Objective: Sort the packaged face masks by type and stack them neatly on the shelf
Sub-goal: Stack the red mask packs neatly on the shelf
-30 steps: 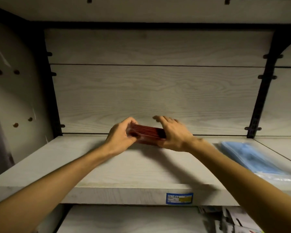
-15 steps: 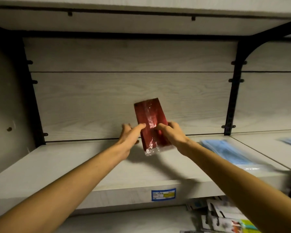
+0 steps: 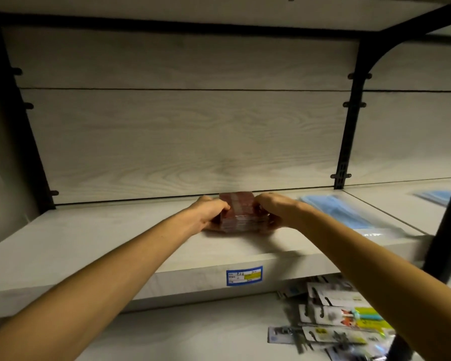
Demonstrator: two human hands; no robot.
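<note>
A stack of red packaged masks (image 3: 238,212) lies flat on the pale wooden shelf (image 3: 110,246), near its back panel. My left hand (image 3: 209,213) grips the stack's left side and my right hand (image 3: 276,211) grips its right side, fingers curled round the edges. To the right on the same shelf lies a pile of blue packaged masks (image 3: 333,209). More blue packaged masks (image 3: 435,196) show on the neighbouring shelf at the far right.
A black upright bracket (image 3: 349,131) divides the shelf bays. A blue-and-yellow price label (image 3: 244,275) sits on the shelf's front edge. On the lower shelf at the right, several carded packets (image 3: 336,319) lie scattered. A dark post (image 3: 443,230) crosses the right foreground.
The red pack was held upright in the air half a second ago; now the red stack lies flat on the shelf with both hands round its sides.
</note>
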